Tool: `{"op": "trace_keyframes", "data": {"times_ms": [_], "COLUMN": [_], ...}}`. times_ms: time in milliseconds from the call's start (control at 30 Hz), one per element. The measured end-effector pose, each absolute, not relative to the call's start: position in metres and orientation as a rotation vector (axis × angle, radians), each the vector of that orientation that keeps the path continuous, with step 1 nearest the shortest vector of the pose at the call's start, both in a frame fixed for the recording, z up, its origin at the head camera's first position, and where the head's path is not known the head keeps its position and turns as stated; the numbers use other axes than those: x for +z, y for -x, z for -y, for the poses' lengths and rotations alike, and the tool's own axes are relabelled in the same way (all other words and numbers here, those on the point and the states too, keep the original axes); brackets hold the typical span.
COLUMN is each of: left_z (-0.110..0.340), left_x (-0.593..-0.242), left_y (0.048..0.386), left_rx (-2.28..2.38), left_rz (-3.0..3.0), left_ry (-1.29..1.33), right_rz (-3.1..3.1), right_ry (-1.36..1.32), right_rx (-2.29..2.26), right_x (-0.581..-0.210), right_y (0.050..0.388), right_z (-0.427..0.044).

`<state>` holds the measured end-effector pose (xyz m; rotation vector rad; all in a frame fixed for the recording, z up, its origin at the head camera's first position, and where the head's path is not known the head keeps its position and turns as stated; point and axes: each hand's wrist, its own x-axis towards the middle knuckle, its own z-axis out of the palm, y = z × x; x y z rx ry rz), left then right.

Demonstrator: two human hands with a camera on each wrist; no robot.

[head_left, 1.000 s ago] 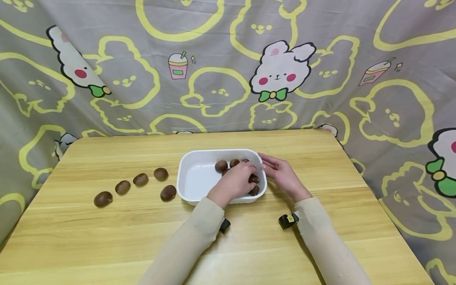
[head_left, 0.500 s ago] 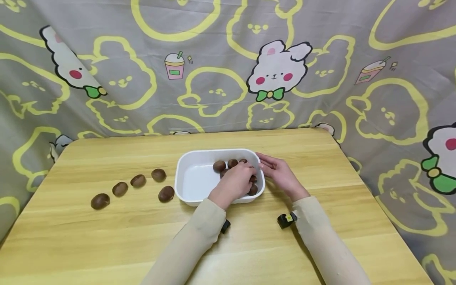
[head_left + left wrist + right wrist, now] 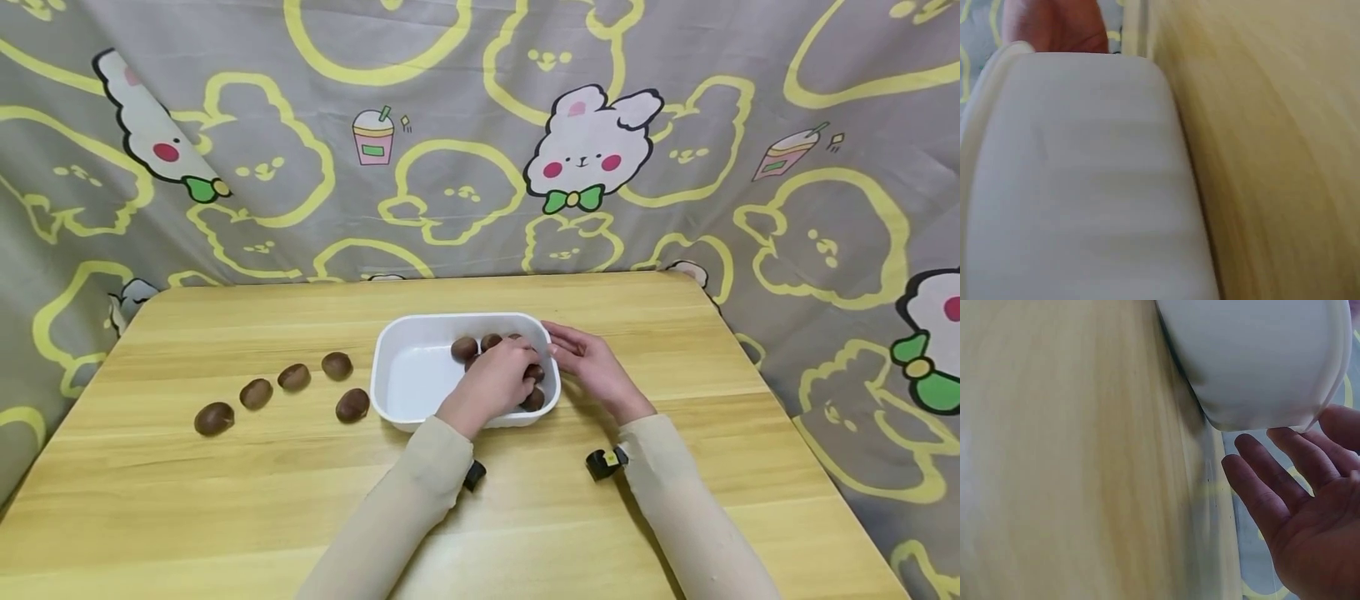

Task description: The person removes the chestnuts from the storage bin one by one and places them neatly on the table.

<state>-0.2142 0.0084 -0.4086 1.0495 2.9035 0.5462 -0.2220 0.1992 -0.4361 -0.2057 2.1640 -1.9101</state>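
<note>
In the head view my left hand (image 3: 495, 379) reaches over the near rim into a white tray (image 3: 416, 375), fingers curled down among brown chestnuts (image 3: 464, 349) at its right end. One chestnut (image 3: 535, 372) sits between its thumb and fingers; the fingertips are partly hidden. My right hand (image 3: 596, 371) rests its fingers and thumb against the outside of the tray's right end. In the right wrist view, the fingers (image 3: 1263, 490) of this hand are loosely extended near the tray wall (image 3: 1260, 362). The left wrist view is mostly tray wall (image 3: 1085, 175).
Several chestnuts (image 3: 293, 377) lie on the wooden table (image 3: 225, 517) left of the tray, one (image 3: 352, 406) close beside it. A patterned curtain (image 3: 450, 192) hangs behind and around the table. Black wrist devices (image 3: 603, 463) are strapped at the cuffs.
The head view shifts slightly. My left hand stays in the tray with small finger movements among the chestnuts; my right hand and the chestnuts on the table keep their places.
</note>
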Motion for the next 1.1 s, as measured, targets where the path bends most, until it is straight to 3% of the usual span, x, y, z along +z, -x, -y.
{"op": "trace_keyframes", "data": {"times_ms": [367, 1100], "left_z": [0.017, 0.076], "left_x": [-0.401, -0.403], "left_y": [0.216, 0.214], "left_rx": [1.177, 1.698], "left_rz": [-2.645, -2.348], "left_ry": [-0.784, -0.553], "right_rz": [-2.156, -2.181], "right_ry": [0.212, 0.225], "right_rx": [-1.92, -1.926], "right_x": [-0.435, -0.436], "right_y": [0.223, 0.222], "right_z": [-0.198, -0.199]}}
